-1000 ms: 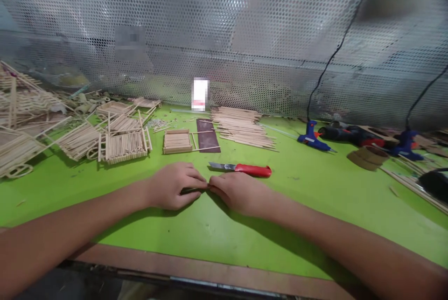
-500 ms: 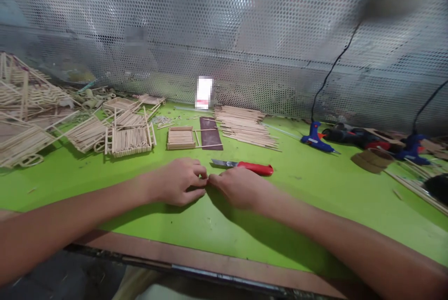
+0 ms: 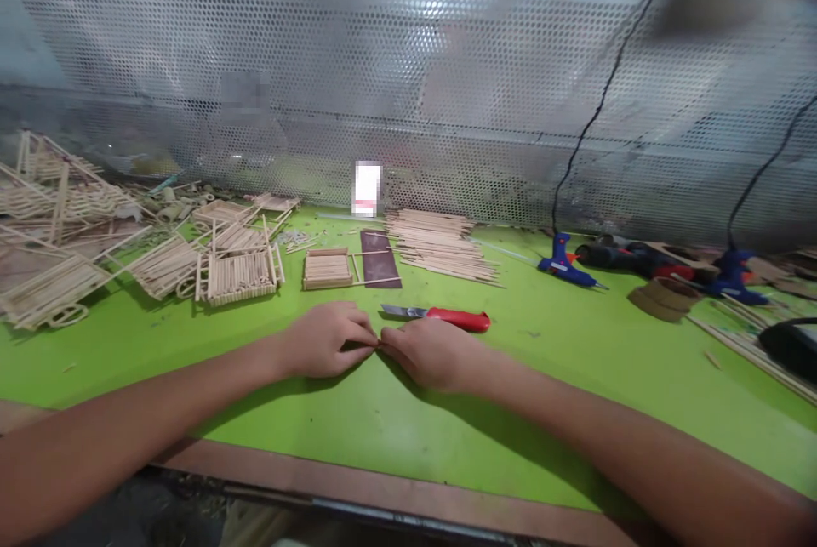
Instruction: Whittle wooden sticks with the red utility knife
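1. The left hand (image 3: 325, 341) and the right hand (image 3: 431, 353) were held palms down above the green table (image 3: 574, 428), with the fingertips of both brought together.
2. A thin stick-like piece (image 3: 378, 344) was pinched between the left fingers (image 3: 358, 331) and the right fingers (image 3: 397, 338); it was mostly hidden by them, so its exact form could not be told.
3. Just beyond the right fingers, a utility knife with a red handle (image 3: 456, 319) was lying flat, with its blade pointed toward the gap above the fingertips.
4. Farther beyond the fingers, a small frame of glued sticks (image 3: 328, 269) was placed beside a dark strip of abrasive sheet (image 3: 379, 259), and a pile of loose wooden sticks (image 3: 440, 245) was spread behind them.
5. Well to the left of the fingers, stick-built wheeled models (image 3: 239, 275) were heaped.
6. Well to the right of the fingers, two blue hot glue guns (image 3: 562, 264) (image 3: 734, 279) were set down, their black cords rising along a perforated metal sheet (image 3: 319, 45).
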### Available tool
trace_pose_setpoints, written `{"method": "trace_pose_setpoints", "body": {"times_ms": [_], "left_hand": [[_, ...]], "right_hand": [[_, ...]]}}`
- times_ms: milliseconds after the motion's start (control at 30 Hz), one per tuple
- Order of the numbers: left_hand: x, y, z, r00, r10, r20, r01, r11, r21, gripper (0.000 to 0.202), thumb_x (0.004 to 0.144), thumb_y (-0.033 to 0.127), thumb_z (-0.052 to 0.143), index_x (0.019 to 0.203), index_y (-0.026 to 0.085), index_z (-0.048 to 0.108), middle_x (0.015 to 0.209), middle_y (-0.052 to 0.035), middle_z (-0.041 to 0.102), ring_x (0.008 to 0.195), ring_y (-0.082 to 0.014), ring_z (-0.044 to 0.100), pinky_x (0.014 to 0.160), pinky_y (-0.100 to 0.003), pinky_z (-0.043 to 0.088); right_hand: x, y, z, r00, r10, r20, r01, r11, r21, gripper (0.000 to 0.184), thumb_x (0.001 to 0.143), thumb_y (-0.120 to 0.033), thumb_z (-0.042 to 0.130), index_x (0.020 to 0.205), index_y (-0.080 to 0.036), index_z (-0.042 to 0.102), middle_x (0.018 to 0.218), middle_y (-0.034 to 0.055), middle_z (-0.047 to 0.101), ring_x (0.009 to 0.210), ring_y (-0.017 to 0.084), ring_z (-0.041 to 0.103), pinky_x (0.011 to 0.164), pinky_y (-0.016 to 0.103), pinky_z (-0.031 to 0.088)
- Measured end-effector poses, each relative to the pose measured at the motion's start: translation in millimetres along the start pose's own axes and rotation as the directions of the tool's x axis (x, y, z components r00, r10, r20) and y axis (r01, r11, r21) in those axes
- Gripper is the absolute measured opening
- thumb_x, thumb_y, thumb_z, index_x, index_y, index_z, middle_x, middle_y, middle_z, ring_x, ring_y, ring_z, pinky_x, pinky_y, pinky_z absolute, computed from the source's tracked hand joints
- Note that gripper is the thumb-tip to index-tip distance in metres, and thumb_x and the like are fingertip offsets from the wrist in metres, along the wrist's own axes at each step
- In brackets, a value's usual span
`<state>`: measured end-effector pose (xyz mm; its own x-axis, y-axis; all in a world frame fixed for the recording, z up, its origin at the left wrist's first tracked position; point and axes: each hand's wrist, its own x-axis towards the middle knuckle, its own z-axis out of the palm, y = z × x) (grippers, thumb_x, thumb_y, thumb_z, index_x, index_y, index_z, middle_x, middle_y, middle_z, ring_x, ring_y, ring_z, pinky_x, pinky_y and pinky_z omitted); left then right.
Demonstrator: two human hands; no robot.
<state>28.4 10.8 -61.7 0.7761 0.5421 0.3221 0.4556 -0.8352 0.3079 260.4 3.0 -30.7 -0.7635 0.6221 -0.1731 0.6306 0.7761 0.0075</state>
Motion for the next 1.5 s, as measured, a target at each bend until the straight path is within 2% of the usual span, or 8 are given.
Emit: {"method": "trace_pose_setpoints", "body": {"times_ms": [400, 567, 667, 833, 1133, 1300, 1433, 1500], "left_hand": [[3.7, -8.0, -1.3, 1.0, 0.003, -0.014, -0.002, 0.997, 0.079, 0.014, 0.098, 0.025, 0.065, 0.099, 0.019, 0.078, 0.098, -0.0046, 0.077, 0.085, -0.02, 0.069, 0.076, -0.031, 0.05], [1.9, -16.5, -12.5, 0.999, -0.011, -0.031, 0.013, 0.997, 0.081, 0.015, 0.098, 0.022, 0.065, 0.101, 0.018, 0.079, 0.096, -0.0051, 0.079, 0.084, -0.0201, 0.072, 0.081, -0.035, 0.054], [-2.4, -29.2, -22.1, 0.997, -0.034, -0.075, 0.039, 0.996, 0.074, 0.019, 0.101, 0.022, 0.06, 0.104, 0.02, 0.079, 0.095, -0.0055, 0.081, 0.084, -0.0207, 0.075, 0.087, -0.041, 0.056], [-9.9, -50.2, -38.5, 0.985, -0.108, -0.135, 0.124, 0.985, 0.117, 0.025, 0.098, 0.022, 0.055, 0.104, 0.022, 0.079, 0.098, -0.0054, 0.082, 0.086, -0.0218, 0.076, 0.087, -0.044, 0.058], [-11.0, -53.1, -52.7, 0.975, -0.15, -0.162, 0.178, 0.968, 0.175, 0.024, 0.093, 0.026, 0.057, 0.095, 0.022, 0.081, 0.095, -0.005, 0.082, 0.083, -0.023, 0.076, 0.092, -0.05, 0.057], [-17.3, -66.1, -79.1, 0.919, -0.306, -0.248, 0.358, 0.912, 0.2, 0.021, 0.091, 0.032, 0.061, 0.093, 0.026, 0.081, 0.089, -0.0025, 0.081, 0.079, -0.0227, 0.073, 0.091, -0.05, 0.057], [-25.5, -77.4, -107.2, 0.836, -0.459, -0.301, 0.535, 0.802, 0.265, 0.029, 0.092, 0.036, 0.057, 0.102, 0.025, 0.082, 0.096, -0.0039, 0.081, 0.076, -0.0221, 0.071, 0.076, -0.039, 0.056], [-29.2, -81.0, -117.5, 0.805, -0.495, -0.326, 0.583, 0.763, 0.281, 0.034, 0.091, 0.038, 0.056, 0.108, 0.024, 0.082, 0.098, -0.0054, 0.08, 0.075, -0.0223, 0.069, 0.068, -0.034, 0.054]], "right_hand": [[-3.3, 5.1, 9.7, 0.996, 0.014, -0.089, -0.006, 0.996, 0.09, 0.03, 0.111, -0.035, 0.038, 0.093, -0.019, 0.057, 0.075, 0.001, 0.065, 0.059, 0.014, 0.053, 0.056, 0.029, 0.028], [-4.4, 7.3, 12.1, 0.992, 0.004, -0.125, 0.009, 0.995, 0.102, 0.033, 0.111, -0.037, 0.037, 0.091, -0.019, 0.056, 0.072, 0.0003, 0.061, 0.057, 0.013, 0.048, 0.057, 0.03, 0.026], [-4.2, 8.9, 13.2, 0.99, -0.015, -0.137, 0.033, 0.991, 0.13, 0.033, 0.111, -0.037, 0.038, 0.089, -0.019, 0.054, 0.07, -0.0007, 0.058, 0.055, 0.013, 0.044, 0.057, 0.029, 0.026], [-3.8, 9.9, 13.5, 0.99, -0.018, -0.142, 0.043, 0.984, 0.173, 0.034, 0.111, -0.037, 0.038, 0.087, -0.019, 0.054, 0.069, -0.0009, 0.056, 0.055, 0.012, 0.043, 0.058, 0.029, 0.028], [-4.2, 9.2, 12.9, 0.99, 0.0, -0.143, 0.025, 0.984, 0.178, 0.031, 0.11, -0.035, 0.041, 0.086, -0.019, 0.054, 0.071, -0.001, 0.058, 0.056, 0.012, 0.045, 0.057, 0.028, 0.028], [-4.9, 8.9, 12.6, 0.991, 0.004, -0.134, 0.022, 0.98, 0.198, 0.031, 0.11, -0.035, 0.041, 0.087, -0.019, 0.054, 0.068, -0.0022, 0.056, 0.054, 0.012, 0.045, 0.056, 0.028, 0.029], [-4.5, 9.0, 13.1, 0.99, 0.009, -0.138, 0.016, 0.984, 0.179, 0.031, 0.11, -0.035, 0.042, 0.087, -0.019, 0.055, 0.07, -0.0013, 0.057, 0.056, 0.013, 0.045, 0.057, 0.028, 0.03], [-4.2, 9.3, 13.3, 0.99, 0.004, -0.138, 0.02, 0.985, 0.174, 0.031, 0.11, -0.035, 0.041, 0.087, -0.019, 0.056, 0.07, -0.0011, 0.058, 0.056, 0.013, 0.045, 0.057, 0.029, 0.03]]}}
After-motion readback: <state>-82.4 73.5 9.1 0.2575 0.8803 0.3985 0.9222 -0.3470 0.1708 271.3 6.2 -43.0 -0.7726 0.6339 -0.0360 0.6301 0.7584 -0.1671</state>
